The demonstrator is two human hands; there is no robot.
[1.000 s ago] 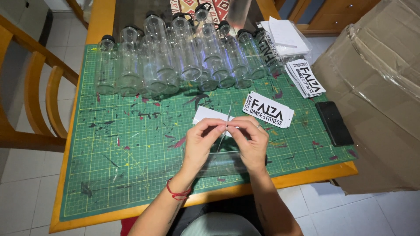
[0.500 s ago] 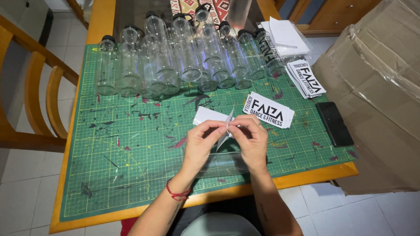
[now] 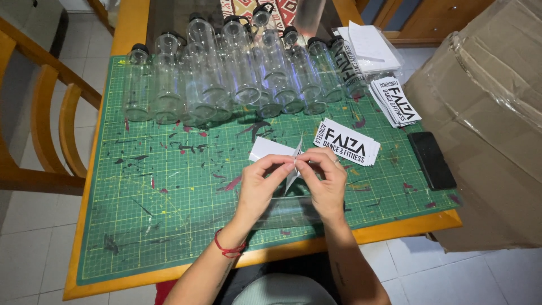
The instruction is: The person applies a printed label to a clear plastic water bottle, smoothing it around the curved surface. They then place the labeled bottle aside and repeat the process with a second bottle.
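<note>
Head view is showing a small white sticker (image 3: 294, 164) being pinched at its edge between both hands, left hand (image 3: 261, 186) and right hand (image 3: 326, 182) meeting fingertip to fingertip, its long axis standing roughly upright above the green cutting mat (image 3: 169, 214) on the worktop, clear bottles (image 3: 237, 79) lying beyond.

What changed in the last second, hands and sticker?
Little. Left hand and right hand pinch the same small sticker between their fingertips above the clear bottle lying on the green cutting mat; the fingers shifted only slightly, as if peeling its backing. Nothing was let go. Bottle row, sticker stacks and black phone stayed put.
</note>
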